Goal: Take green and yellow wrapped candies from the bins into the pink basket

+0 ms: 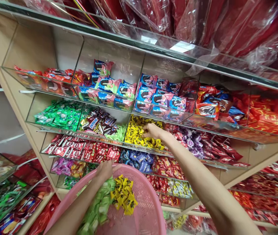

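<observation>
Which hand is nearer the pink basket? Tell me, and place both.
Left. The left hand is on the far rim of the pink basket; the right hand is away from it, up at the shelved yellow candies.

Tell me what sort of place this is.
Probably a sweet shop or a store's bulk candy section: clear-walled bins hold loose Snickers bars and green-wrapped candies in groups, and a pink plastic basket carries loose yellow-wrapped candies.
</observation>
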Action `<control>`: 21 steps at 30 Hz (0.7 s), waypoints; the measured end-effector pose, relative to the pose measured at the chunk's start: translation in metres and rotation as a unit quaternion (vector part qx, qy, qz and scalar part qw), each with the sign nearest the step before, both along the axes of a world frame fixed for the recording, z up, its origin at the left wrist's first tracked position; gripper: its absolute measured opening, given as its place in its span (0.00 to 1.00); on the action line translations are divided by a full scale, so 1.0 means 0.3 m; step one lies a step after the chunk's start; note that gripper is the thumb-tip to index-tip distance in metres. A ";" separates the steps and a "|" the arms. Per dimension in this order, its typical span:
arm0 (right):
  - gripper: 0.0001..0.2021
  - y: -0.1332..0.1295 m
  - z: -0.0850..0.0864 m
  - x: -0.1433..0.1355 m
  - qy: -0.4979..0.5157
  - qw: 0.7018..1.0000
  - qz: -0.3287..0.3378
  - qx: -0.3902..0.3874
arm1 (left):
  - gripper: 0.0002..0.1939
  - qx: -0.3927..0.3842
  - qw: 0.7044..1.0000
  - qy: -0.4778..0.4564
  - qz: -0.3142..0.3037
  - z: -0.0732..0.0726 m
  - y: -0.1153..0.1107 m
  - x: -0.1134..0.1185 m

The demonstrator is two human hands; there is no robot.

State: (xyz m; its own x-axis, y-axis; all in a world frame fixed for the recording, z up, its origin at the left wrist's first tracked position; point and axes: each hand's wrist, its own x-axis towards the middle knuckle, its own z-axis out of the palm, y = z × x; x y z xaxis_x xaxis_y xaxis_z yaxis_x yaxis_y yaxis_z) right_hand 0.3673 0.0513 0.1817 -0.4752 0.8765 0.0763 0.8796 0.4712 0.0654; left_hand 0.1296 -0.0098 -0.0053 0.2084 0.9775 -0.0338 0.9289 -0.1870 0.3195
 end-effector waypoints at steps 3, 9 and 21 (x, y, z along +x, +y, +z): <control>0.12 -0.018 0.011 0.007 0.033 0.999 0.013 0.025 | 0.33 -0.006 1.000 0.001 -0.003 0.016 -0.006 0.008; 0.14 -0.166 0.054 -0.026 0.122 0.989 0.059 0.066 | 0.32 -0.007 1.000 0.018 0.002 0.016 -0.006 0.015; 0.09 -0.443 -0.447 -0.186 -0.046 0.970 0.070 -0.229 | 0.34 0.018 0.999 0.025 -0.010 -0.007 -0.002 0.016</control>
